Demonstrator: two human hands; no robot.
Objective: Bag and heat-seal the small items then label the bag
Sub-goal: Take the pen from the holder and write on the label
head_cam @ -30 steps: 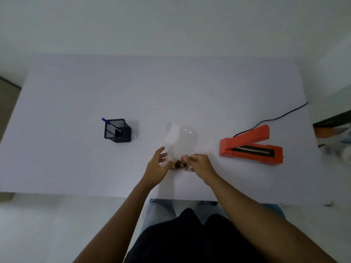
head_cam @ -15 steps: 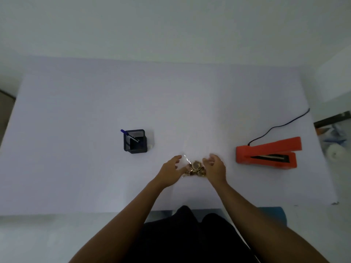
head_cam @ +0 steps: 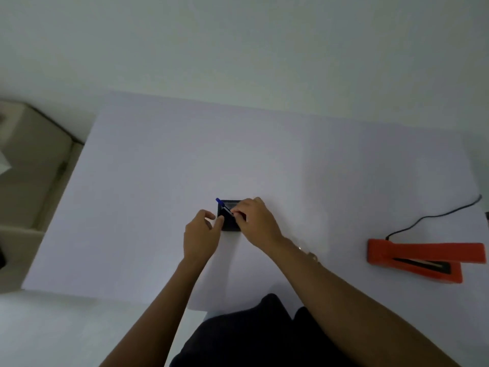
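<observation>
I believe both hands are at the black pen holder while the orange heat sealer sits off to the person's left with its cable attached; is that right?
Not quite: the head view shows the orange heat sealer off to the person's right, not the left, with its cable attached. The rest holds: the left hand and right hand are both at the black pen holder.

Just one view here, a wide-angle head cam looking forward and down from above the person's lap. It faces a white table (head_cam: 148, 181) with the wall behind it up top. Both forearms come in from the bottom edge, so it sits close over the near side. The orange sealer (head_cam: 423, 256) lands far right, almost cropped. No second view to overlap with.
</observation>
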